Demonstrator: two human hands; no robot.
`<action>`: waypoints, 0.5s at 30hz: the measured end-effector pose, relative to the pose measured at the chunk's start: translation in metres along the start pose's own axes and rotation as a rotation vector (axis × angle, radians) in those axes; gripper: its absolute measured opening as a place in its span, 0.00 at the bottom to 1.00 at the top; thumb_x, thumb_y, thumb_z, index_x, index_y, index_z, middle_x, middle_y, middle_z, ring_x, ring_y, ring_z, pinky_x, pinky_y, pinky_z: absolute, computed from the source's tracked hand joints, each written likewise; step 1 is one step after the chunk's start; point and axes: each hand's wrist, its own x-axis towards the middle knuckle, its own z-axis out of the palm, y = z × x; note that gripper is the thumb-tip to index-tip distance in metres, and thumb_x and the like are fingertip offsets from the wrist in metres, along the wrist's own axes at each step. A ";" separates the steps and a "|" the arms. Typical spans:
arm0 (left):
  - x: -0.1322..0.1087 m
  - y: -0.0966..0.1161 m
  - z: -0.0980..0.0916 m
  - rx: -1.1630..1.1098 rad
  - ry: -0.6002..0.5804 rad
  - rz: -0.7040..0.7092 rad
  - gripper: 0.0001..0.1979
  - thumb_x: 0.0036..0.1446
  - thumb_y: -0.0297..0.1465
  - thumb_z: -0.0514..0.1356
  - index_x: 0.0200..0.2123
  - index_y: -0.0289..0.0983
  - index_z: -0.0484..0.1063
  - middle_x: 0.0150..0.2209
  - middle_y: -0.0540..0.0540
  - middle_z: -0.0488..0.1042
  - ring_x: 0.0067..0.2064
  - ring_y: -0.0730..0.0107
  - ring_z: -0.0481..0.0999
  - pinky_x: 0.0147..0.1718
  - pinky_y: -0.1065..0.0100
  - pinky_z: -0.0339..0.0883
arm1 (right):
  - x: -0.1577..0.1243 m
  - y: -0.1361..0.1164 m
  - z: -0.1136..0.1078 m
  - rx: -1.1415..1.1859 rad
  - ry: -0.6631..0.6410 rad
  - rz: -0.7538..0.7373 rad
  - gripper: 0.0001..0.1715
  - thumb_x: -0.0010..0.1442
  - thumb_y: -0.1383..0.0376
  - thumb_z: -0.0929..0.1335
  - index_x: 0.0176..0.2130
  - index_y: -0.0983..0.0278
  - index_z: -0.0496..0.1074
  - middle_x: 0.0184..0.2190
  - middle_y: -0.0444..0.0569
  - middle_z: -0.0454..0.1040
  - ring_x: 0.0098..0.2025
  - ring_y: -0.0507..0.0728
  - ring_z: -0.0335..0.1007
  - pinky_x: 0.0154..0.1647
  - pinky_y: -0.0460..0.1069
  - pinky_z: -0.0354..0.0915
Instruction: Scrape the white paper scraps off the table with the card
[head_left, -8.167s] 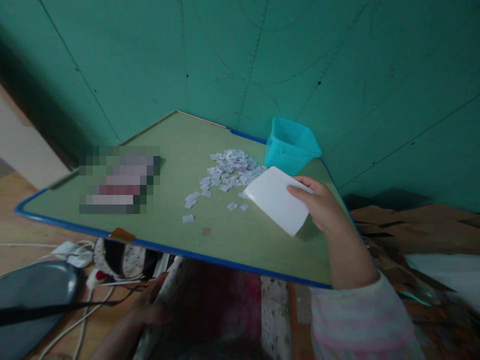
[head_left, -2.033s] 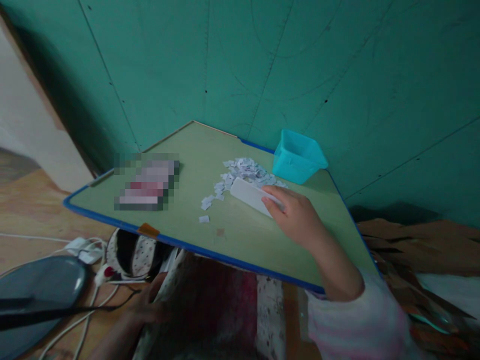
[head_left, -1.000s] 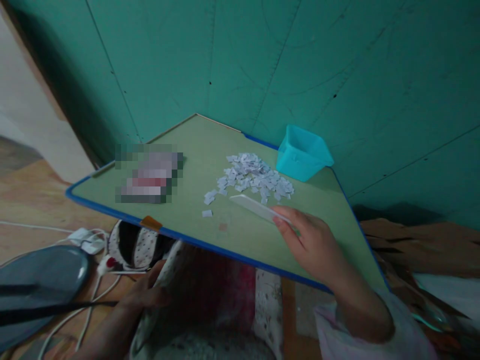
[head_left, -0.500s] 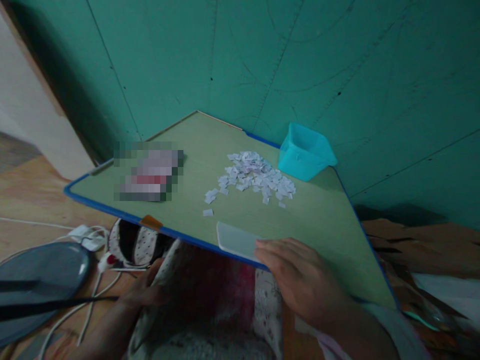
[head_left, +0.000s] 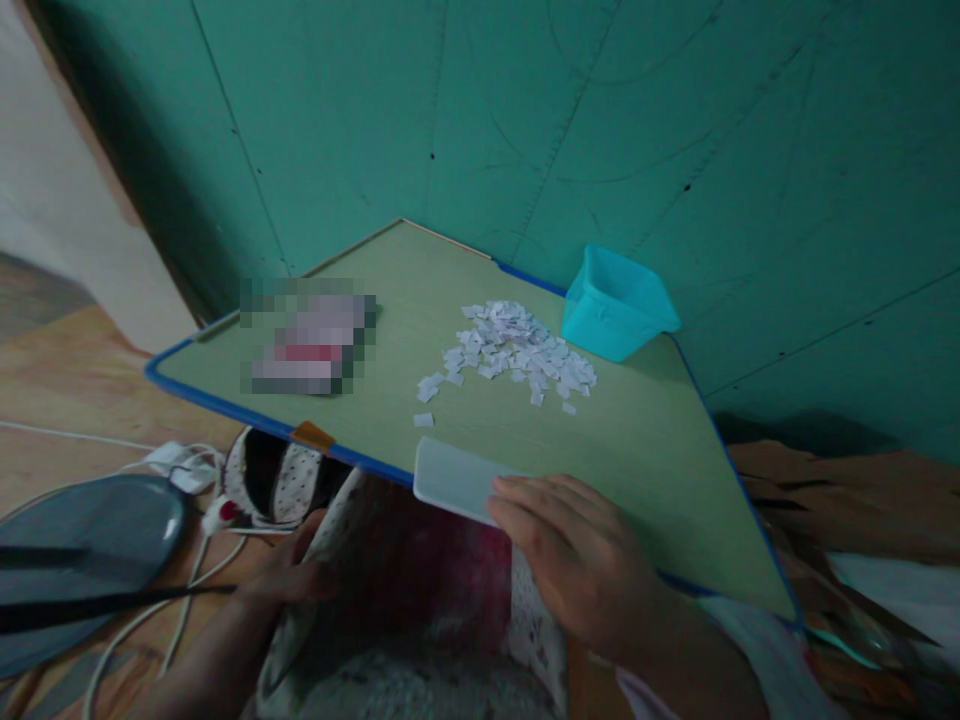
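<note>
My right hand (head_left: 574, 550) grips a flat, whitish translucent plastic scraper (head_left: 454, 480) at the near edge of the table (head_left: 630, 450). Its left part lies over the blue rim. Beyond it, a loose heap of small white paper pieces (head_left: 517, 345) is spread on the tabletop, with one paper piece (head_left: 424, 420) apart at the near left. Below the edge, my left hand (head_left: 296, 580) is closed on the upper side of a spotted fabric bag (head_left: 322, 545). The bag hangs open under the table edge, its inside dark and reddish.
A turquoise plastic bin (head_left: 619, 305) stands at the back right of the table, by the green wall (head_left: 360, 110). A blurred-out flat item (head_left: 311, 340) lies on the left. On the floor are a grey round stool (head_left: 90, 560), white cables and a power strip (head_left: 180, 465).
My right hand has slid the plastic scraper a little to the left along the table edge. My left hand stays at the bag, and the view has shifted slightly.
</note>
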 end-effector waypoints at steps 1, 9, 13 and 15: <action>0.000 0.000 -0.001 -0.003 0.014 0.013 0.15 0.22 0.24 0.58 0.21 0.42 0.68 0.20 0.58 0.76 0.25 0.67 0.72 0.23 0.72 0.65 | -0.001 -0.004 0.000 -0.002 -0.004 -0.013 0.14 0.58 0.73 0.59 0.43 0.65 0.67 0.40 0.50 0.75 0.43 0.54 0.69 0.44 0.51 0.65; 0.004 -0.008 -0.004 -0.058 -0.044 -0.020 0.16 0.22 0.25 0.58 0.22 0.44 0.69 0.19 0.55 0.76 0.24 0.63 0.73 0.23 0.68 0.67 | -0.007 -0.020 -0.009 0.003 -0.036 -0.042 0.15 0.59 0.70 0.59 0.45 0.64 0.67 0.42 0.49 0.74 0.44 0.55 0.69 0.44 0.52 0.67; 0.005 -0.012 -0.006 -0.087 -0.079 -0.063 0.17 0.23 0.25 0.59 0.24 0.46 0.68 0.21 0.54 0.77 0.26 0.58 0.74 0.23 0.65 0.69 | -0.008 -0.029 -0.013 -0.023 -0.020 -0.031 0.15 0.59 0.70 0.58 0.44 0.64 0.68 0.42 0.51 0.75 0.45 0.56 0.70 0.43 0.52 0.67; 0.005 -0.012 -0.007 -0.058 -0.074 -0.066 0.16 0.23 0.26 0.58 0.23 0.46 0.66 0.20 0.54 0.76 0.27 0.56 0.74 0.24 0.64 0.70 | -0.009 -0.032 -0.012 -0.045 0.024 -0.068 0.14 0.59 0.70 0.58 0.42 0.64 0.68 0.40 0.51 0.76 0.43 0.56 0.71 0.41 0.52 0.68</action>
